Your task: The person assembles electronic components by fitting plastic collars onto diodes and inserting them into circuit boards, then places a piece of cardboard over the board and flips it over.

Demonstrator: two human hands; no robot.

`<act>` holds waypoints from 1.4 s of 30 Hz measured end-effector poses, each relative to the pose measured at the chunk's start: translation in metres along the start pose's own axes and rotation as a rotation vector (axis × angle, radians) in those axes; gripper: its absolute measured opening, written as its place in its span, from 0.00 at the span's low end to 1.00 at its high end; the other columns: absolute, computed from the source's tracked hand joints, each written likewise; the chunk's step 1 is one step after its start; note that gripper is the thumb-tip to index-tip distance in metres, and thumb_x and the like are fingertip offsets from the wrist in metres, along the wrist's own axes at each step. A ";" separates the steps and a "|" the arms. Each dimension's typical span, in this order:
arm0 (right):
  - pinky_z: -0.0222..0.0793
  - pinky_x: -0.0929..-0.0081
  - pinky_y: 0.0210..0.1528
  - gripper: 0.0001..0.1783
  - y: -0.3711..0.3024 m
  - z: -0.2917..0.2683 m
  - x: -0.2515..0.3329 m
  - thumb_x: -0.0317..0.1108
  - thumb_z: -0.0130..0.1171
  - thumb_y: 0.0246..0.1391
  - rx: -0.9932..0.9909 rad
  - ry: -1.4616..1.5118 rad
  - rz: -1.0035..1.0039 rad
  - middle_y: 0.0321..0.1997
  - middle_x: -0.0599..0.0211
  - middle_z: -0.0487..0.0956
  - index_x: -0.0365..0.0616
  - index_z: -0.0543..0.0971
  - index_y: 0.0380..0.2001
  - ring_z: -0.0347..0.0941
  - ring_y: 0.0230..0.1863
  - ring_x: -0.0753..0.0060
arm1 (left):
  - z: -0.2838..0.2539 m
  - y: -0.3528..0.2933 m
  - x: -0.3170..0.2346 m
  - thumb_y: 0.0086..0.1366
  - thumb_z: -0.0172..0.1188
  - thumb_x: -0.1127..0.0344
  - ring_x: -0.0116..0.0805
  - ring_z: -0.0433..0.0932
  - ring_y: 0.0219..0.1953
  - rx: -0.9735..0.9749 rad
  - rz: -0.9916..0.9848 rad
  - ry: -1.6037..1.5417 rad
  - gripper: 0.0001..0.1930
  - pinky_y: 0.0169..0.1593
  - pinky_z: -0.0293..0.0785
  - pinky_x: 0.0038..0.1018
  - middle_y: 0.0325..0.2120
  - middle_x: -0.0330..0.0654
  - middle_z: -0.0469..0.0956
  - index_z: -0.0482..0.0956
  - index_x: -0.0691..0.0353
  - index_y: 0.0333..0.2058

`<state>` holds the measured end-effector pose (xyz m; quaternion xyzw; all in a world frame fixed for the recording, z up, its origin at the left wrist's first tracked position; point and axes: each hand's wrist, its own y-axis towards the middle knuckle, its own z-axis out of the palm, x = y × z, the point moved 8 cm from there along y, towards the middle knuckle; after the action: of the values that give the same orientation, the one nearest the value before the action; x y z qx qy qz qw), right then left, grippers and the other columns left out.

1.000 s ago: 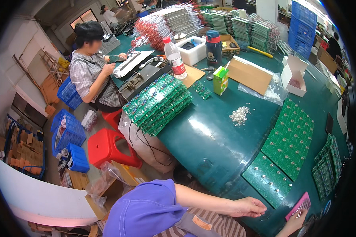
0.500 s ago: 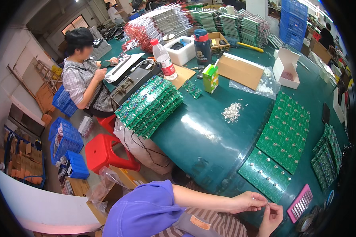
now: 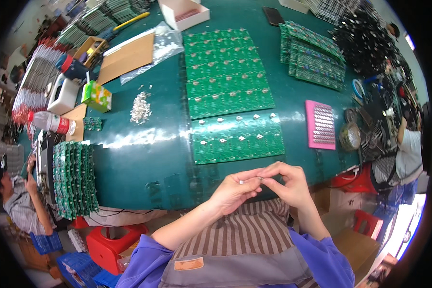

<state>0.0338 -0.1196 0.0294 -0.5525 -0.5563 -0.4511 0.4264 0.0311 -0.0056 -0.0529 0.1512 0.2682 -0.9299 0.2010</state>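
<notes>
My two hands meet in front of my striped apron, just off the near edge of the green circuit boards. My left hand (image 3: 235,191) is closed, with a small white piece (image 3: 241,182) showing between its fingers. With thumb and forefinger, my right hand (image 3: 289,182) pinches a tiny metallic part (image 3: 259,178) against the left fingertips; its exact kind is too small to tell. The nearer board (image 3: 240,146) carries two rows of small round metal components. Beyond it lies a larger panel of boards (image 3: 228,72) with several such rows.
Right of the boards lies a pink pad (image 3: 312,126) with rows of metal parts, beside a tape roll (image 3: 350,137). A pile of small white parts (image 3: 140,109) is at left. Stacked boards stand left (image 3: 74,177) and far right (image 3: 317,60). Another person (image 3: 21,206) sits far left.
The view has swung to the right, so the boards and my hands now sit nearer its middle. My hands stay together at the fingertips; a white piece now shows in the left.
</notes>
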 end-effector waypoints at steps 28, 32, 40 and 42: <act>0.71 0.68 0.36 0.04 0.074 -0.060 -0.018 0.25 0.59 0.44 -0.031 -0.544 0.006 0.28 0.55 0.79 0.35 0.77 0.26 0.77 0.32 0.59 | -0.016 -0.047 -0.050 0.61 0.52 0.68 0.46 0.69 0.49 -0.183 -0.047 -0.385 0.19 0.53 0.68 0.35 0.45 0.55 0.70 0.66 0.73 0.48; 0.70 0.67 0.37 0.04 0.071 -0.060 -0.019 0.25 0.59 0.44 -0.042 -0.526 0.001 0.28 0.54 0.78 0.36 0.76 0.26 0.76 0.32 0.58 | -0.020 -0.050 -0.062 0.61 0.50 0.68 0.45 0.69 0.49 -0.189 0.012 -0.409 0.18 0.53 0.68 0.34 0.45 0.53 0.69 0.67 0.73 0.48; 0.69 0.69 0.35 0.04 0.069 -0.058 -0.017 0.24 0.60 0.43 -0.053 -0.567 -0.066 0.25 0.59 0.77 0.37 0.76 0.25 0.74 0.31 0.59 | -0.027 -0.050 -0.075 0.62 0.49 0.68 0.42 0.69 0.48 -0.140 0.068 -0.467 0.16 0.52 0.69 0.31 0.45 0.52 0.70 0.69 0.72 0.46; 0.68 0.69 0.35 0.04 0.067 -0.060 -0.018 0.24 0.60 0.43 -0.077 -0.571 -0.089 0.26 0.59 0.77 0.38 0.76 0.25 0.74 0.32 0.59 | -0.027 -0.051 -0.081 0.61 0.50 0.69 0.42 0.70 0.46 -0.141 0.097 -0.451 0.16 0.51 0.70 0.31 0.44 0.52 0.70 0.69 0.72 0.46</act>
<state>0.0997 -0.1830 0.0276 -0.6479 -0.6601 -0.3163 0.2109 0.0837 0.0727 -0.0208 -0.0621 0.2734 -0.9084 0.3102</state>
